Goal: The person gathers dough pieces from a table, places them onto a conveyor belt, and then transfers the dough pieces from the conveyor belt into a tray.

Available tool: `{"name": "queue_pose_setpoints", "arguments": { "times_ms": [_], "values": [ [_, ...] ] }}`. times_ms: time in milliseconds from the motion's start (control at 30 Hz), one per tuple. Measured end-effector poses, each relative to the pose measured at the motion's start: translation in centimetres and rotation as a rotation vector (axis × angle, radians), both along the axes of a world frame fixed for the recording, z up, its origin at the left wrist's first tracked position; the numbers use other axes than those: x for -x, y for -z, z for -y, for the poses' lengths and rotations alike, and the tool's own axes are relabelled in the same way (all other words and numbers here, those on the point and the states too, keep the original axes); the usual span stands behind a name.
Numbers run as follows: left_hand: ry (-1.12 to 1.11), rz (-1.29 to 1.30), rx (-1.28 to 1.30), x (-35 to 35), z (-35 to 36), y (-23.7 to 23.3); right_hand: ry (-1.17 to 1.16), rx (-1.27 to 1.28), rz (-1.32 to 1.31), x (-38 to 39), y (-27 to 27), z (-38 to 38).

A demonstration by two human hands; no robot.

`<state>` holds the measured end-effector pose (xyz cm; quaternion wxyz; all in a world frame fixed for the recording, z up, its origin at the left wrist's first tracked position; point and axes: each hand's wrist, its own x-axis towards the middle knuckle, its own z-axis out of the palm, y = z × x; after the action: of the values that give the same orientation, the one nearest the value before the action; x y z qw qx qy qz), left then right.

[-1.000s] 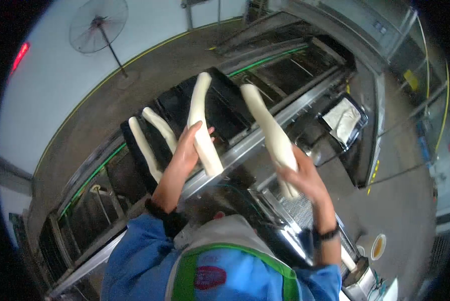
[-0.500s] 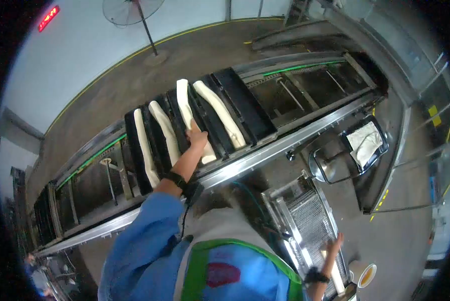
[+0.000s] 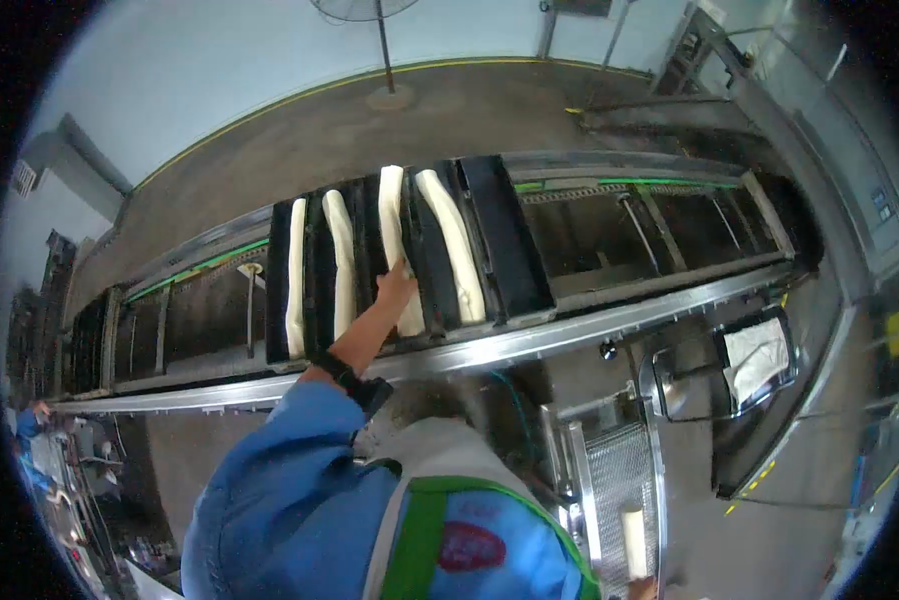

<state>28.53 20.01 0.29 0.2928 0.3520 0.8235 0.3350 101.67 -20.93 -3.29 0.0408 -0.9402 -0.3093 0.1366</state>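
Note:
Several long, pale dough rolls lie in the channels of a black baking pan [image 3: 506, 235] in front of me. Over the lower half of one dough roll [image 3: 392, 215] is my left hand [image 3: 396, 287], its fingers curled down around the dough. Beside that hand lie another dough roll [image 3: 453, 240] to the right and a dough roll [image 3: 340, 255] to the left. At the bottom edge, my right hand [image 3: 642, 589] is mostly cut off, at the near end of a shorter dough piece [image 3: 634, 543] on a mesh belt [image 3: 619, 470]; its fingers are not clear.
The pan sits on a long conveyor with a metal rail [image 3: 489, 346]. At the right, a dark tray [image 3: 792, 372] holds a pale cloth [image 3: 756, 357]. A stand fan [image 3: 385, 60] is by the far wall. Another person's blue sleeve [image 3: 29, 425] shows at far left.
My view has turned, shifting the scene. My left hand stays on the same dough roll. My right hand has dropped toward the bottom edge, and more of the dough piece on the mesh shows.

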Motion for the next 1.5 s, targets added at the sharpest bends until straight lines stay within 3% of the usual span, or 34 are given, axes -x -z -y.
{"name": "queue_pose_setpoints", "arguments": {
  "times_ms": [100, 133, 200, 233, 267, 333, 400, 467, 500, 600, 667, 700, 767, 800, 867, 933, 1000, 1100, 1133, 1200, 1233, 1300, 1367, 1400, 1500],
  "values": [
    [0.079, 0.145, -0.114, 5.2, 1.4, 3.9, 0.085, -0.205, -0.229, 1.2, -2.6, -2.6],
    [0.078, 0.149, -0.116, 5.5, 2.0, 2.8, 0.112, -0.281, -0.317, 1.9, -3.9, -3.7],
    [0.032, 0.395, -0.099, 5.7, 3.0, 0.9, 0.117, -0.424, -0.493, 3.4, -6.6, -6.5],
    [0.557, -0.434, -0.022, 10.2, 1.1, 8.9, 0.098, -0.484, -0.576, 4.7, -8.5, -8.4],
    [0.566, -0.425, -0.025, 8.9, 1.9, 5.9, 0.067, -0.523, -0.639, 7.6, -11.0, -10.5],
    [0.167, 0.12, -0.029, 6.7, 4.4, -0.4, -0.092, -0.621, -0.828, 15.2, -17.9, -15.8],
    [0.153, 0.142, -0.103, 9.7, 4.3, 6.6, -0.167, -0.828, -0.808, 19.7, -19.2, -20.1],
    [0.176, -0.708, -0.169, 11.2, 4.9, 12.1, -0.153, -0.969, -0.792, 25.7, -21.3, -24.5],
    [0.172, -0.706, -0.168, 10.8, 5.5, 11.0, -0.288, -0.93, -0.894, 29.0, -23.5, -26.5],
    [0.086, -0.522, -0.272, 8.3, 8.4, 1.1, -0.519, -0.946, -1.149, 36.1, -26.4, -31.3],
    [-0.079, 0.49, -0.176, 8.5, 10.1, -3.6, -0.618, -0.92, -1.258, 40.2, -26.3, -34.5],
    [-0.089, 0.483, -0.178, 9.2, 10.5, -3.1, -0.662, -0.844, -1.38, 42.8, -26.3, -36.0],
    [-0.164, 0.796, -0.294, 10.5, 11.4, -0.6, -0.781, -0.699, -1.558, 47.3, -23.7, -39.1],
    [-0.167, 0.791, -0.308, 10.8, 11.9, 0.3, -0.864, -0.644, -1.614, 49.1, -21.7, -39.7],
    [-0.09, 0.006, -0.335, 10.8, 12.5, 1.4, -0.827, -0.592, -1.658, 53.1, -21.8, -37.9],
    [-0.136, -0.131, -0.367, 11.3, 13.1, 1.2, -0.895, -0.452, -1.79, 53.7, -21.7, -36.8],
    [-0.171, -0.263, -0.388, 11.4, 14.0, 1.0, -0.971, -0.416, -1.666, 52.9, -21.5, -36.3],
    [-0.329, -0.539, -0.316, 11.1, 13.5, -1.6, -0.806, -0.431, -1.576, 49.6, -20.7, -36.1],
    [-0.324, -0.536, -0.319, 10.3, 13.1, -3.8, -0.803, -0.435, -1.572, 48.2, -20.3, -35.9],
    [-0.072, -0.513, -0.544, 9.2, 11.7, -6.8, -0.689, -0.434, -1.509, 45.3, -19.2, -35.1],
    [0.078, -0.316, -0.624, 9.5, 10.1, -6.5, -0.684, -0.435, -1.506, 44.1, -18.5, -34.6],
    [0.173, 0.043, -0.707, 8.0, 6.2, -7.4, -0.569, -0.441, -1.517, 42.1, -16.9, -33.5],
    [0.132, -0.154, -0.534, 8.9, 0.7, -4.4, -0.546, -0.425, -1.494, 40.6, -15.7, -32.4],
    [0.046, -0.34, -0.326, 9.8, -2.6, -2.1, -0.527, -0.405, -1.469, 40.1, -15.2, -31.8],
    [-0.055, -0.371, -0.079, 11.7, -5.5, -2.8, -0.451, -0.454, -1.512, 38.8, -14.0, -29.7]
  ]
}}
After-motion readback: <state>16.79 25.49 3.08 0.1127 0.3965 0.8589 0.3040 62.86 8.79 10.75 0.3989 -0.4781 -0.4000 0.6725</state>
